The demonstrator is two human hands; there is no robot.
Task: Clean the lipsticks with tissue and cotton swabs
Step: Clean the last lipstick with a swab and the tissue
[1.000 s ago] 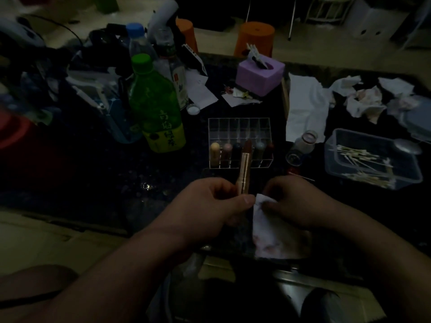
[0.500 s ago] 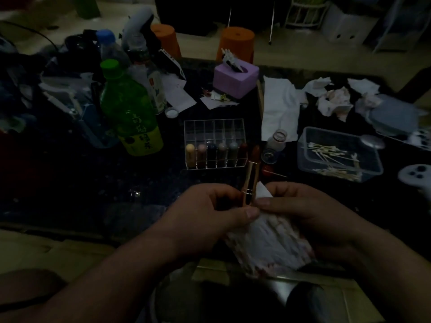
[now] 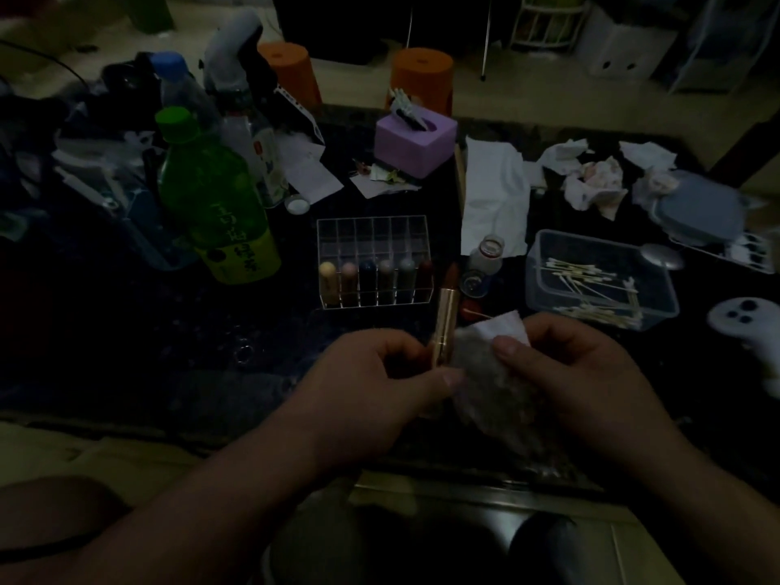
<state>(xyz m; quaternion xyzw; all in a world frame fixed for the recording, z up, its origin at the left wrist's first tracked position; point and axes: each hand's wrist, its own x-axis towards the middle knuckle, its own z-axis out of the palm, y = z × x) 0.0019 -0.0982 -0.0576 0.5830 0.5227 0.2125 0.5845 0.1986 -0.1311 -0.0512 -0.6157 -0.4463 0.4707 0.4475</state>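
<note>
My left hand [image 3: 380, 386] grips the lower end of a gold lipstick tube [image 3: 445, 320] that stands upright, its brown tip uncapped. My right hand [image 3: 578, 373] holds a stained white tissue [image 3: 502, 365] against the right side of the tube, thumb pressed on the paper. Behind them a clear acrylic organiser [image 3: 373, 230] holds several lipsticks [image 3: 375, 280] in its front row. A clear plastic box [image 3: 599, 247] at the right contains cotton swabs [image 3: 591, 289].
A green bottle [image 3: 215, 204], a spray bottle and clutter stand at the left. A purple tissue box [image 3: 415, 143], a flat white tissue [image 3: 491, 196], crumpled tissues [image 3: 591, 179], two small bottles [image 3: 485, 263] and a white controller [image 3: 747, 327] surround the dark table.
The tissue has been brought up from beside and below the tube and now lies against its right side. Both hands stayed close together; the camera shifted a little.
</note>
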